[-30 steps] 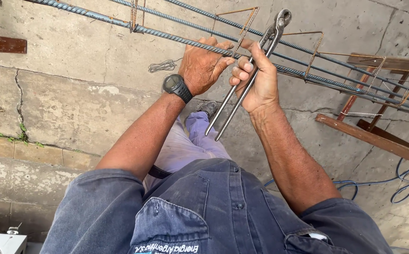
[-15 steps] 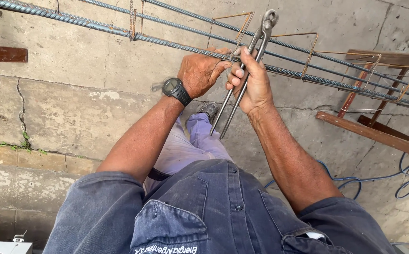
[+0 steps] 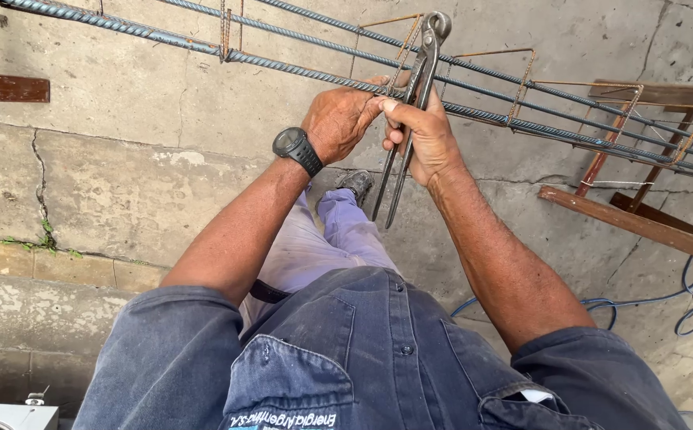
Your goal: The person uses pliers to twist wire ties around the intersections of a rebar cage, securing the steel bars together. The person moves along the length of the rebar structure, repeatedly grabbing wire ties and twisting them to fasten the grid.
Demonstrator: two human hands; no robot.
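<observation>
Steel pincers point(image 3: 415, 95) in right hand point(image 3: 426, 139), against ribbed rebar point(image 3: 299, 70).

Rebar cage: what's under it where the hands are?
Under the rebar cage: concrete floor and a shoe. Left hand and right hand, holding pincers, cover the bar there.
</observation>
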